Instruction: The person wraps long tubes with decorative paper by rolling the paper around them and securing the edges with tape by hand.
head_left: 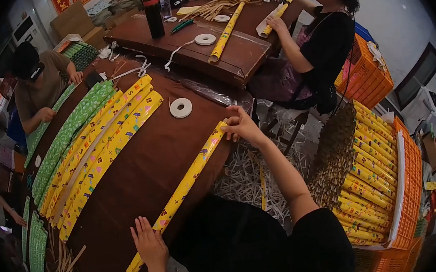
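While the left hand (152,245) lies flat, fingers extended, over the glossy yellow roll (188,179) near the edge of the tabletop (133,179), the right hand (241,127) pinches its far end. Around it are a flat white tape ring (188,107), printed yellow tubes (112,156), green patterned tubes (66,144) and tangled thin brown strips (61,265). At right stands a packed orange lattice crate (413,186).

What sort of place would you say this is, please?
It looks like a small handwork workshop: people handle patterned yellow rolls at brown tables, more rolls fill an orange crate, and pale strips lie heaped below.
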`<state>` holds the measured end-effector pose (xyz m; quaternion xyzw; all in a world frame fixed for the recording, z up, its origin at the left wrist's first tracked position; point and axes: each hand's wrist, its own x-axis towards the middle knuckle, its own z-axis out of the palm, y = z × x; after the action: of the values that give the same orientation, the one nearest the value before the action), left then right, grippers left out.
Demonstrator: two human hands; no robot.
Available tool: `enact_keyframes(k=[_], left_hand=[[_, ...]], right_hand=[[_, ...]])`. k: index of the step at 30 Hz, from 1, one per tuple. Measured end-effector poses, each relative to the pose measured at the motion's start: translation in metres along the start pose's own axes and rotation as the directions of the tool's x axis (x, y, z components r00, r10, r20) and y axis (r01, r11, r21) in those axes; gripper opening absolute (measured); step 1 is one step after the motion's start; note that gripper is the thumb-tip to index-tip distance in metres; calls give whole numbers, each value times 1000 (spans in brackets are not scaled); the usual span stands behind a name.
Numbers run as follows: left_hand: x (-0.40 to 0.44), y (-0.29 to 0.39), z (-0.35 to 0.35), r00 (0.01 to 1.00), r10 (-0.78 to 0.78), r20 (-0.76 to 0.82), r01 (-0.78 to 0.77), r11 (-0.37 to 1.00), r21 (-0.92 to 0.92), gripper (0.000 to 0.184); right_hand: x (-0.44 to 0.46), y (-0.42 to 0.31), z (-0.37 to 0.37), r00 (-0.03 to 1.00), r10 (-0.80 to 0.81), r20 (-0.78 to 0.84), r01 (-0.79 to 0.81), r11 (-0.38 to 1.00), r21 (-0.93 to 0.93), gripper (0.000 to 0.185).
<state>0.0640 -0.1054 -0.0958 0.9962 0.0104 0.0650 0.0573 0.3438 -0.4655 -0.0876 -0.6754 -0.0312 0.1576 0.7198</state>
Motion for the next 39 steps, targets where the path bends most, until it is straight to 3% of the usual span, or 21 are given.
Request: enact_keyframes(k=[2,7,11,19,23,26,28,31,32,34,38,39], left_hand=[[0,0,0,1000,6,-7,-6,1000,4,49],[0,0,-2,1000,6,2,-6,1000,-1,49],[0,1,-3,1000,5,9,-5,1000,7,48],[-2,3,1,1000,18,-13,-17,999,33,49],[-2,1,1,999,29,-26,-28,999,42,48],[0,2,-2,1000,11,-3,-11,1000,18,48],[1,2,-3,1000,14,-1,-14,1000,14,48],[1,2,-3,1000,14,-7,-14,1000,15,47],[0,2,-2,1000,16,-8,-16,1000,19,47],[0,3,-3,1000,11,-3,-11,1000,17,47],[1,2,-4,1000,12,0,-12,1000,23,47],[1,1,-3,1000,9,1,-9,1000,25,47]], right_hand=[[3,5,-2,998,-25,-65,18,995,-102,66],[14,17,-13,999,16,36,-22,984,178,58],[7,13,-12,999,24,35,-31,969,243,57],[-6,10,17,992,-16,-123,12,999,-39,86],[-5,7,23,987,-32,-155,12,992,-124,88],[-3,4,13,991,-4,-135,0,999,-33,87],[0,6,3,995,69,-70,-60,990,124,81],[-1,8,-4,1000,9,6,-10,982,191,76],[-1,9,-3,1000,10,9,-11,982,188,76],[-7,-2,9,993,15,-117,-17,1000,-16,67],[-1,1,6,991,8,-132,-16,998,-55,59],[5,5,-1,995,53,-86,-48,997,65,57]])
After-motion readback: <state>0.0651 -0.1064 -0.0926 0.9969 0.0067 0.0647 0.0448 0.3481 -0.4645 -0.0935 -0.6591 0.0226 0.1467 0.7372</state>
